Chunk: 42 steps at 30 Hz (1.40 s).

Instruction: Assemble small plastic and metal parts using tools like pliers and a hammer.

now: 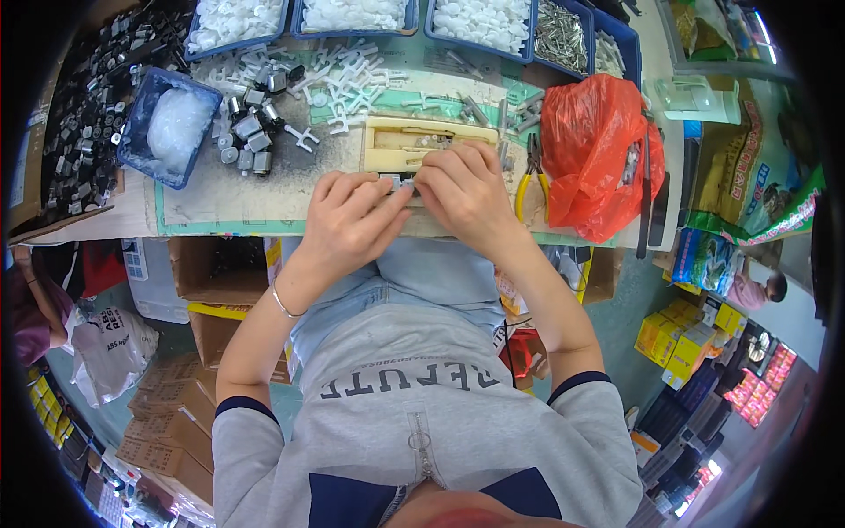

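My left hand point(352, 216) and my right hand point(468, 190) meet at the table's front edge. Between their closed fingertips is a small grey and black part point(398, 181), mostly covered, its kind too small to make out. Just beyond it lies a cream rectangular block point(380, 162) with a long recess, in which a few tiny pieces show. My right fingers overlap the block's near right side. To the right of that hand rest pliers with yellow handles point(521, 195), touched by neither hand.
White Y-shaped plastic pieces point(348, 88) and grey metal-cased parts point(255, 141) lie loose at the left. A blue tray point(128, 151) holds a clear bag. Other blue bins point(426, 28) line the back. A red plastic bag point(581, 150) bulges at the right, beside a long dark tool point(646, 189).
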Each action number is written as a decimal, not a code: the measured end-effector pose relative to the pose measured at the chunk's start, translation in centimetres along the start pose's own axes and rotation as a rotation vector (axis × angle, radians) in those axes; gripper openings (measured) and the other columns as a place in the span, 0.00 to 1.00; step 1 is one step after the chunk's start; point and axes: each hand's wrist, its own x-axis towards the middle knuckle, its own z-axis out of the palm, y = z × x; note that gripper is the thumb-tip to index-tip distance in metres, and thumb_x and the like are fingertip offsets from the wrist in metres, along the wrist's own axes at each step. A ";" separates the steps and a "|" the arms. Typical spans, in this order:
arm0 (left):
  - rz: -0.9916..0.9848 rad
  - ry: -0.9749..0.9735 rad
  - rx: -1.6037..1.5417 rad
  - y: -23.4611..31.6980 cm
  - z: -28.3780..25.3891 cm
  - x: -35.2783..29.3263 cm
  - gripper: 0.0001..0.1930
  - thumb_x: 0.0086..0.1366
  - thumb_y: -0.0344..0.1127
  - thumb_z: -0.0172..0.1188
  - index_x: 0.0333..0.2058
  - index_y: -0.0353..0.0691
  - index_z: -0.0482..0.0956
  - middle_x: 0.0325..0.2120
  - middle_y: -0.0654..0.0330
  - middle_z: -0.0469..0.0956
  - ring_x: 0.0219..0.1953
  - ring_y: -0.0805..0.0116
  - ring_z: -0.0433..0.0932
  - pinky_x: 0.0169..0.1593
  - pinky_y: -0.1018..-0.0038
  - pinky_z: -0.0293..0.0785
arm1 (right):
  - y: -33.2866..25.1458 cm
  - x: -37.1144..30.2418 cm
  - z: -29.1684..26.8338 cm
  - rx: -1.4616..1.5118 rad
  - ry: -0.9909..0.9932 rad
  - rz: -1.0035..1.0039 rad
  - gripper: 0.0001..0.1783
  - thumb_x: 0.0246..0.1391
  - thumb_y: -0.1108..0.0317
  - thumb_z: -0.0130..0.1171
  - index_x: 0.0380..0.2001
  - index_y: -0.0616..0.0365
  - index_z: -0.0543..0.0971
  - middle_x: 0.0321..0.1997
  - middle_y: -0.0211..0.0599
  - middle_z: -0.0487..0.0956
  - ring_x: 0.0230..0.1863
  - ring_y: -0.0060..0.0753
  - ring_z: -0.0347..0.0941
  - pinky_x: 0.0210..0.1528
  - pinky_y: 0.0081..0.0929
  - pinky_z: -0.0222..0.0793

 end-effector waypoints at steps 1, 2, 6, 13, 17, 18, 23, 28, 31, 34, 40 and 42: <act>-0.010 0.014 0.039 0.2 0.3 0.0 0.14 0.47 0.35 0.67 0.36 0.43 0.80 0.33 0.63 0.74 0.37 0.66 0.74 0.41 0.68 0.64 | -0.1 -0.1 0.0 0.014 -0.009 0.020 0.14 0.38 0.72 0.65 0.31 0.54 0.74 0.37 0.31 0.74 0.43 0.35 0.69 0.50 0.34 0.58; -0.020 0.027 0.078 0.6 0.6 0.1 0.14 0.47 0.36 0.67 0.35 0.44 0.80 0.33 0.63 0.73 0.37 0.66 0.73 0.41 0.68 0.63 | -0.2 0.0 -0.1 0.045 -0.009 0.090 0.13 0.38 0.72 0.64 0.31 0.54 0.74 0.36 0.31 0.74 0.42 0.36 0.69 0.50 0.34 0.59; -0.051 0.042 0.138 1.2 0.8 0.6 0.14 0.46 0.38 0.67 0.34 0.45 0.80 0.31 0.63 0.72 0.36 0.67 0.72 0.44 0.67 0.60 | -0.2 1.2 -2.0 0.106 0.099 0.268 0.13 0.41 0.70 0.64 0.33 0.56 0.74 0.36 0.34 0.74 0.41 0.39 0.69 0.47 0.33 0.60; -0.106 0.033 0.005 0.5 -1.5 2.2 0.11 0.48 0.37 0.66 0.32 0.45 0.79 0.28 0.64 0.71 0.33 0.68 0.70 0.41 0.68 0.57 | 13.4 4.5 -8.4 -0.472 0.054 0.501 0.09 0.48 0.62 0.57 0.29 0.54 0.81 0.30 0.37 0.80 0.39 0.42 0.71 0.45 0.40 0.59; -0.236 0.163 0.183 -2.7 -3.7 6.4 0.11 0.50 0.34 0.65 0.33 0.44 0.78 0.27 0.64 0.72 0.32 0.67 0.70 0.38 0.70 0.58 | 16.2 5.5 -7.5 -0.616 -0.122 0.454 0.07 0.45 0.67 0.56 0.25 0.54 0.82 0.25 0.38 0.80 0.38 0.42 0.73 0.45 0.39 0.59; -0.252 0.155 0.227 -3.8 -4.0 7.2 0.10 0.50 0.33 0.64 0.33 0.44 0.78 0.27 0.64 0.72 0.32 0.67 0.70 0.38 0.69 0.58 | 16.4 5.7 -7.2 -0.626 -0.126 0.436 0.07 0.46 0.68 0.56 0.25 0.55 0.82 0.25 0.38 0.80 0.37 0.42 0.73 0.45 0.39 0.59; -0.356 0.033 0.324 -6.8 -5.0 8.9 0.06 0.55 0.32 0.62 0.33 0.43 0.80 0.29 0.64 0.74 0.35 0.65 0.72 0.39 0.69 0.60 | 16.7 6.0 -6.9 -0.597 -0.105 0.369 0.07 0.49 0.68 0.54 0.24 0.56 0.80 0.25 0.39 0.79 0.33 0.42 0.74 0.44 0.40 0.59; -0.251 0.095 0.335 -7.9 -3.7 10.8 0.05 0.55 0.33 0.62 0.30 0.42 0.80 0.28 0.64 0.74 0.35 0.65 0.72 0.39 0.68 0.61 | 16.5 6.2 -7.0 -0.382 0.150 0.441 0.06 0.50 0.71 0.53 0.24 0.59 0.77 0.25 0.43 0.78 0.32 0.43 0.74 0.38 0.37 0.65; -0.169 0.095 0.414 -9.5 -1.5 13.4 0.05 0.55 0.35 0.62 0.29 0.42 0.80 0.27 0.64 0.73 0.34 0.65 0.72 0.39 0.68 0.62 | 14.8 6.8 -7.7 -0.168 0.272 0.487 0.05 0.49 0.73 0.53 0.24 0.62 0.76 0.23 0.42 0.78 0.28 0.38 0.74 0.33 0.31 0.68; -0.163 0.028 0.520 -10.3 -0.3 15.0 0.05 0.54 0.36 0.62 0.25 0.42 0.81 0.26 0.63 0.74 0.33 0.64 0.72 0.39 0.67 0.63 | 11.0 6.7 -8.3 0.164 0.320 0.608 0.04 0.47 0.74 0.55 0.24 0.64 0.77 0.22 0.37 0.77 0.25 0.27 0.73 0.30 0.23 0.68; -0.105 0.006 0.557 -10.4 0.1 15.4 0.05 0.54 0.34 0.61 0.23 0.40 0.81 0.24 0.62 0.74 0.32 0.66 0.72 0.38 0.69 0.64 | 7.7 5.8 -7.1 0.602 0.374 0.689 0.02 0.46 0.76 0.58 0.25 0.64 0.78 0.24 0.29 0.78 0.26 0.14 0.73 0.30 0.14 0.68; -0.092 0.095 0.492 -10.2 -0.3 14.9 0.06 0.56 0.33 0.61 0.25 0.39 0.81 0.25 0.62 0.77 0.30 0.69 0.74 0.36 0.72 0.65 | 6.3 6.1 -6.6 0.709 0.397 0.688 0.02 0.46 0.77 0.59 0.25 0.64 0.78 0.25 0.29 0.79 0.27 0.14 0.73 0.31 0.13 0.68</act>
